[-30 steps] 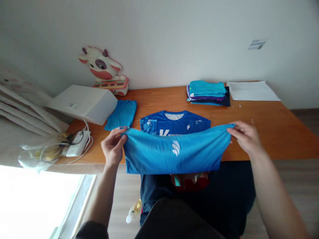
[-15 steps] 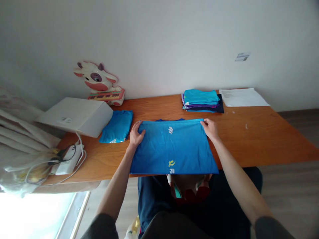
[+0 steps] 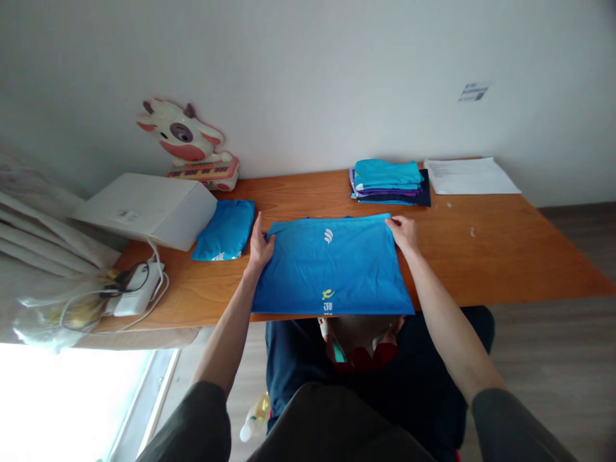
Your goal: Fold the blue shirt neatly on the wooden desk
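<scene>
Flat now: one blue shirt [image 3: 332, 269] spread on the tabletop [image 3: 505, 256], a hand at each far corner.

Left hand [image 3: 261, 244] rests at the shirt's far left corner, fingers loose and apart; right hand [image 3: 403, 232] lies at the far right corner, its grip unclear from this angle. One small folded blue garment [image 3: 224, 229] lies just left of the shirt, beside one white box [image 3: 149, 208]. One stack of folded clothes [image 3: 389, 181] sits farther back (teal on top), next to one sheaf of papers [image 3: 469, 176]. One cow toy [image 3: 190, 144] leans at the wall, and one white charger [image 3: 136, 289] with cables sits at the left edge.
</scene>
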Motion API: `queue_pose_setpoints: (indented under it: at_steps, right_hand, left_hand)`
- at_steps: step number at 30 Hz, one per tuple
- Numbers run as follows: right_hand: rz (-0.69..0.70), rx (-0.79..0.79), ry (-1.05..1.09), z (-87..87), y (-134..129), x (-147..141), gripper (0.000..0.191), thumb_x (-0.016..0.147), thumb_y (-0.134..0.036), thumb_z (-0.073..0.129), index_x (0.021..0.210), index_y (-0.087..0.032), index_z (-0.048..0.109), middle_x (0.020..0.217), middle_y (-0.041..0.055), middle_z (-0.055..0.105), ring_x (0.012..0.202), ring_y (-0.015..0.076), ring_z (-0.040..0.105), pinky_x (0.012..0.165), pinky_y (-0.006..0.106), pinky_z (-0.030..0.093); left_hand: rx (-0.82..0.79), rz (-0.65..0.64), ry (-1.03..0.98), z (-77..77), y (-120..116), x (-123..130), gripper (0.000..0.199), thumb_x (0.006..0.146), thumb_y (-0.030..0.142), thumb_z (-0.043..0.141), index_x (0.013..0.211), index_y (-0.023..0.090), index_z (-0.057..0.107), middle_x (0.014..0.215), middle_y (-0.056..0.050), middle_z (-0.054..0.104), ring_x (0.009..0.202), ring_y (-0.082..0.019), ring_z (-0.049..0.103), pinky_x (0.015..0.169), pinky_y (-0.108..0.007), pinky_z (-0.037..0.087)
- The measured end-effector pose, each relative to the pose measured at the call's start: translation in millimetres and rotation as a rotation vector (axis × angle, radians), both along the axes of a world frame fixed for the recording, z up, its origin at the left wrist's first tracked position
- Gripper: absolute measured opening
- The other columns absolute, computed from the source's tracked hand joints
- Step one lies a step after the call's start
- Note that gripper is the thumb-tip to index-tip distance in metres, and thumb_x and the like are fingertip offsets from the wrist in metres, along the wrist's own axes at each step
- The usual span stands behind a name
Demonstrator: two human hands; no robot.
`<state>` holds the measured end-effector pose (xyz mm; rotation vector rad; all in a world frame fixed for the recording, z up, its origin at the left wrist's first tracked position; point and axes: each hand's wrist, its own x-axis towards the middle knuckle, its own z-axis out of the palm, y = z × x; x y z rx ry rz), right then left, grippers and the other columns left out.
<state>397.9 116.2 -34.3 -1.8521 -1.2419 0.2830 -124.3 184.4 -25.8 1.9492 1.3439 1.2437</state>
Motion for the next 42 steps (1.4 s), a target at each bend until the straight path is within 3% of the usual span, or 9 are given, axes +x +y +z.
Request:
queue_pose_setpoints:
  at_steps: [3, 7, 14, 20, 24, 27, 31, 34, 42]
  right_hand:
    - [0.047, 0.049, 0.025, 1.8, -7, -5, 0.047, 0.091, -0.06, 0.067, 0.104, -0.017, 0.08, 0.103, 0.0156, 0.083, 0.093, 0.0312, 0.077, 0.09, 0.042, 0.059]
    - [0.072, 0.086, 0.037, 2.2, -14, -10, 0.04, 0.094, -0.054, 0.065, 0.108, -0.018, 0.076, 0.11, 0.0157, 0.081, 0.096, 0.028, 0.075, 0.093, 0.041, 0.06]
    - [0.117, 0.011, -0.123, 6.0, -21, -18, 0.032, 0.102, -0.032, 0.049, 0.113, -0.021, 0.077, 0.12, 0.013, 0.08, 0.105, 0.0303, 0.073, 0.099, 0.044, 0.056]
    - [0.149, 0.003, -0.298, 12.1, -31, -28, 0.029, 0.102, -0.029, 0.053, 0.111, -0.023, 0.08, 0.121, 0.0132, 0.077, 0.112, 0.0334, 0.067, 0.104, 0.047, 0.051]
    - [0.27, 0.062, -0.352, 11.5, -31, -28, 0.032, 0.102, -0.022, 0.051, 0.114, -0.023, 0.081, 0.12, 0.0128, 0.075, 0.118, 0.0322, 0.064, 0.11, 0.046, 0.048]
    - [0.271, 0.042, -0.419, 10.3, -30, -29, 0.037, 0.1, -0.017, 0.049, 0.119, -0.024, 0.08, 0.124, 0.0118, 0.074, 0.118, 0.0331, 0.063, 0.107, 0.05, 0.048]
    - [0.23, 0.008, -0.493, 9.9, -29, -32, 0.04, 0.1, -0.021, 0.052, 0.13, -0.025, 0.078, 0.137, 0.0115, 0.073, 0.123, 0.0376, 0.06, 0.109, 0.059, 0.043]
    - [0.27, 0.03, -0.48, 10.1, -30, -33, 0.042, 0.102, -0.023, 0.049, 0.133, -0.024, 0.077, 0.139, 0.0109, 0.073, 0.125, 0.0362, 0.061, 0.11, 0.058, 0.043]
    - [0.295, 0.129, -0.431, 7.3, -31, -33, 0.039, 0.103, -0.027, 0.052, 0.13, -0.023, 0.079, 0.136, 0.0109, 0.074, 0.124, 0.0332, 0.068, 0.113, 0.052, 0.051]
  left_hand:
    - [0.021, 0.05, -0.006, -0.1, 0, -2, 0.079, 0.086, 0.017, 0.063, 0.163, 0.018, 0.043, 0.175, -0.017, 0.031, 0.126, -0.029, 0.063, 0.104, -0.047, 0.056]
    - [0.031, 0.012, 0.043, 4.1, -3, -3, 0.057, 0.083, 0.009, 0.054, 0.137, 0.019, 0.068, 0.159, -0.014, 0.054, 0.135, -0.032, 0.059, 0.107, -0.048, 0.055]
    - [0.061, -0.138, 0.109, 7.2, -6, 1, 0.059, 0.071, 0.003, 0.05, 0.121, 0.02, 0.077, 0.145, -0.011, 0.066, 0.14, -0.033, 0.057, 0.125, -0.058, 0.04]
    - [0.082, -0.122, 0.118, 3.6, -5, 2, 0.063, 0.077, 0.003, 0.051, 0.136, 0.016, 0.069, 0.138, -0.013, 0.07, 0.133, -0.031, 0.062, 0.123, -0.052, 0.044]
    - [0.14, -0.035, 0.155, 1.2, -4, 1, 0.05, 0.087, 0.007, 0.052, 0.133, 0.019, 0.07, 0.147, -0.012, 0.065, 0.141, -0.029, 0.058, 0.126, -0.051, 0.042]
    - [0.132, 0.0, 0.253, -3.1, -2, 2, 0.043, 0.094, 0.012, 0.052, 0.131, 0.022, 0.071, 0.158, -0.011, 0.057, 0.15, -0.028, 0.05, 0.128, -0.05, 0.041]
    - [0.103, 0.098, 0.344, -10.3, -1, 6, 0.047, 0.1, 0.022, 0.055, 0.146, 0.021, 0.061, 0.152, -0.016, 0.062, 0.147, -0.035, 0.053, 0.127, -0.062, 0.036]
    - [0.114, 0.166, 0.395, -12.6, -1, 9, 0.051, 0.103, 0.029, 0.056, 0.153, 0.022, 0.055, 0.149, -0.017, 0.063, 0.147, -0.039, 0.05, 0.128, -0.07, 0.028]
    - [0.107, 0.074, 0.449, -7.8, -3, 6, 0.031, 0.105, 0.031, 0.052, 0.131, 0.026, 0.068, 0.136, -0.013, 0.069, 0.136, -0.035, 0.058, 0.126, -0.064, 0.033]
